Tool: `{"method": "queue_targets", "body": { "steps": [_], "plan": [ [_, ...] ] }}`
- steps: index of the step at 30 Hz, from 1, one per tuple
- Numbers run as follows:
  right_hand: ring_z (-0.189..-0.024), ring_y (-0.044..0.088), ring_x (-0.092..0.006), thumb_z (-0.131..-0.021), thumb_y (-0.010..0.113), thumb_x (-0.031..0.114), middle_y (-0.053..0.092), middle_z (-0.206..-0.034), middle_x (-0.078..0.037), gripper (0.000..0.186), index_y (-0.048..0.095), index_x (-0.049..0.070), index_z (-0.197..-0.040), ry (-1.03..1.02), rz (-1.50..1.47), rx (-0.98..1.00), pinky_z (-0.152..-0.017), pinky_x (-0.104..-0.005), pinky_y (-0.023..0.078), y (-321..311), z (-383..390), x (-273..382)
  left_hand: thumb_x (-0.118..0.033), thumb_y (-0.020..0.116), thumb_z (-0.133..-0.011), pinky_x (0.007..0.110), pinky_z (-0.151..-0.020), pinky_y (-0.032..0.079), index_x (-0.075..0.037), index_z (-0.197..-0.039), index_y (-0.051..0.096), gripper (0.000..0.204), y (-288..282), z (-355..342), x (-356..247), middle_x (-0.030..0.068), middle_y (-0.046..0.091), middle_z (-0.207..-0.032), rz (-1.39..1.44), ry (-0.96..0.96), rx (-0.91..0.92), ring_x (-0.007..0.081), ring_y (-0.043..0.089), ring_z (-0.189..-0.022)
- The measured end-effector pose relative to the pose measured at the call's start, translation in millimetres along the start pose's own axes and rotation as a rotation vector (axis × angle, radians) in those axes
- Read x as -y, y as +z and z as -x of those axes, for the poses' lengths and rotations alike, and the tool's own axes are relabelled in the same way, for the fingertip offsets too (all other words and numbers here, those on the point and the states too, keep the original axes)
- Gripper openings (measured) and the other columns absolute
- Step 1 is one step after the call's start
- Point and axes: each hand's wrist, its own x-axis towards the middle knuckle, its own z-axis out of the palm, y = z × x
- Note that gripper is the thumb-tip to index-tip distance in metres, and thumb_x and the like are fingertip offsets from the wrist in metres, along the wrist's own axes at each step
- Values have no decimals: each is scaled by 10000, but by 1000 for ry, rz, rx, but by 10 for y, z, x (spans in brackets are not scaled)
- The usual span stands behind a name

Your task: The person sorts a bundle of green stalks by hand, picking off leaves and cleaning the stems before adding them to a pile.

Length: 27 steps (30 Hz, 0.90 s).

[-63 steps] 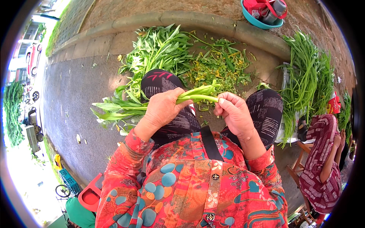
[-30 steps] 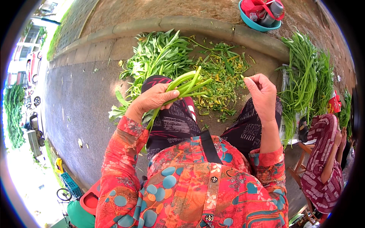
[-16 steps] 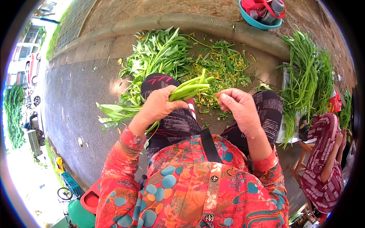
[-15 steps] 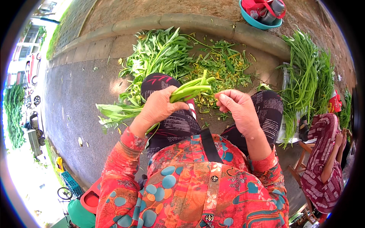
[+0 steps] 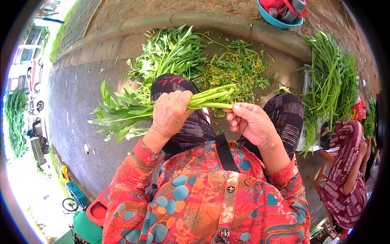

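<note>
My left hand (image 5: 171, 112) is closed round a bunch of leafy green stalks (image 5: 211, 96), which look like water spinach. Their leaves fan out to the left and the bare stem ends stick out to the right. With thumb and fingertips my right hand (image 5: 254, 124) pinches the end of one stalk, level with the others. Both hands are above my lap, between my knees. Beyond them a heap of the same greens (image 5: 172, 53) lies on the ground, with a scatter of torn leaves and yellowed bits (image 5: 237, 73) to its right.
Long-stemmed greens (image 5: 325, 81) lie on a sheet at the right. A person in a maroon patterned garment (image 5: 345, 175) sits near them. A concrete kerb (image 5: 211, 20) runs behind the heap. A blue basin (image 5: 280, 22) with a flask stands beyond it. Red stool (image 5: 98, 209) at lower left.
My right hand, before apart from the bunch, now pinches a stalk's end. The left hand has turned knuckles-up, and the leaves on its left have spread and lifted.
</note>
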Motion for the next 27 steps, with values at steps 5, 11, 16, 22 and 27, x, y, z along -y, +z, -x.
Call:
{"method": "queue_targets", "body": {
  "steps": [5, 11, 16, 22, 27],
  "plan": [
    [-632, 556, -125, -927, 566, 144, 631, -771, -48, 166, 630, -7, -952, 21, -108, 62, -594, -245, 474, 30, 3, -18, -201, 758, -655, 352, -609, 416, -82, -978, 553, 400, 4, -1, 22, 45, 564, -762, -2, 43, -49, 242, 569, -690],
    [-639, 535, -130, -919, 573, 123, 610, -757, -43, 131, 615, -2, -914, 57, -149, 85, -589, -251, 453, 88, 31, -32, -175, 744, -639, 353, -593, 414, -84, -996, 545, 419, 26, 39, 78, 43, 550, -746, -12, 105, -112, 237, 559, -664],
    [-636, 530, -121, -908, 590, 114, 606, -755, -43, 117, 617, 4, -935, 36, -122, 119, -595, -246, 453, 100, 28, -27, -104, 730, -561, 349, -600, 405, -88, -991, 536, 472, 37, 50, 69, 37, 484, -733, -6, 122, -138, 223, 534, -667],
    [-628, 522, -116, -890, 610, 113, 599, -746, -45, 84, 599, 36, -860, 15, -127, 120, -582, -252, 435, 79, 12, -91, -113, 734, -561, 352, -597, 406, -88, -995, 537, 477, 59, 55, 81, 35, 481, -729, -14, 123, -127, 223, 535, -667],
    [-591, 475, -120, -880, 614, 119, 547, -696, -28, 117, 557, 72, -789, -26, -164, 124, -577, -266, 406, 103, -24, -115, -140, 749, -609, 350, -588, 405, -92, -994, 543, 439, 54, 35, 49, 31, 503, -723, 24, 88, -110, 225, 542, -656]
  ]
}}
